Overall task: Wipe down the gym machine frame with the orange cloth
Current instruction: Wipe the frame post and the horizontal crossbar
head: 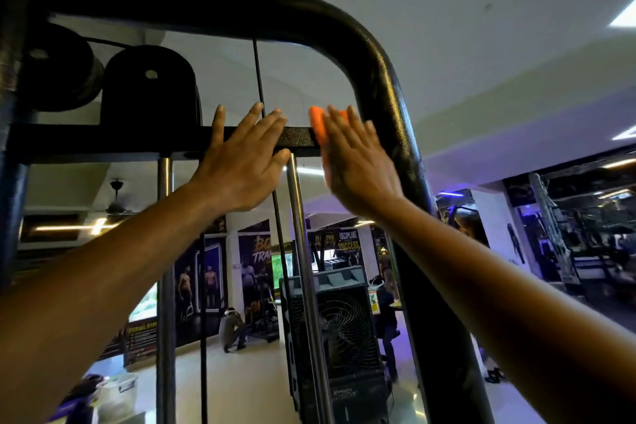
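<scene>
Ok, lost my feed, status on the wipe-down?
Right hand flat, pressing orange cloth to crossbar. Left hand flat, bracing beside. Cable close behind.

We see the frame (385,79) in black painted metal, glossy with a fine rough texture. The guide rods (303,234) are smooth bare steel, and the orange cloth (318,124) looks soft and matt.

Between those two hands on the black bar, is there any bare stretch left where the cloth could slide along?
Yes, a short bare patch of the crossbar lies between the left hand and the orange cloth under the right hand. Rightward it is tight: the cloth nearly meets the curved upright tube. Left of the left hand the bar runs under the pulley bracket, and the cable crosses there.
</scene>
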